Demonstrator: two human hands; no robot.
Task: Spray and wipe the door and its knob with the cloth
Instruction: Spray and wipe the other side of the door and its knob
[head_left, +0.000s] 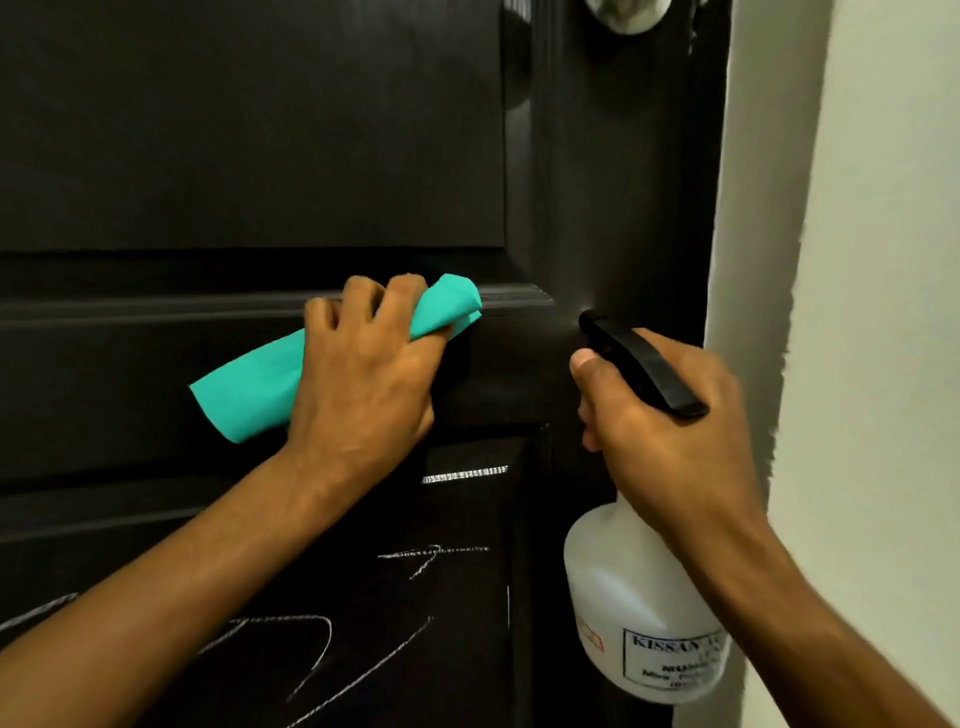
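Note:
A dark panelled door (249, 130) fills most of the view. Its silver knob (626, 15) shows partly at the top edge. My left hand (363, 374) grips a folded teal cloth (254, 384) and holds it against the door's middle rail. My right hand (670, 431) holds a white spray bottle (628, 603) by its neck. The bottle's black trigger head (639, 364) points at the door's right stile, a short way from it. One finger lies over the front of the trigger.
White chalk scribbles (311, 654) mark the door's lower panel. A pale wall (872, 260) stands directly right of the door's edge.

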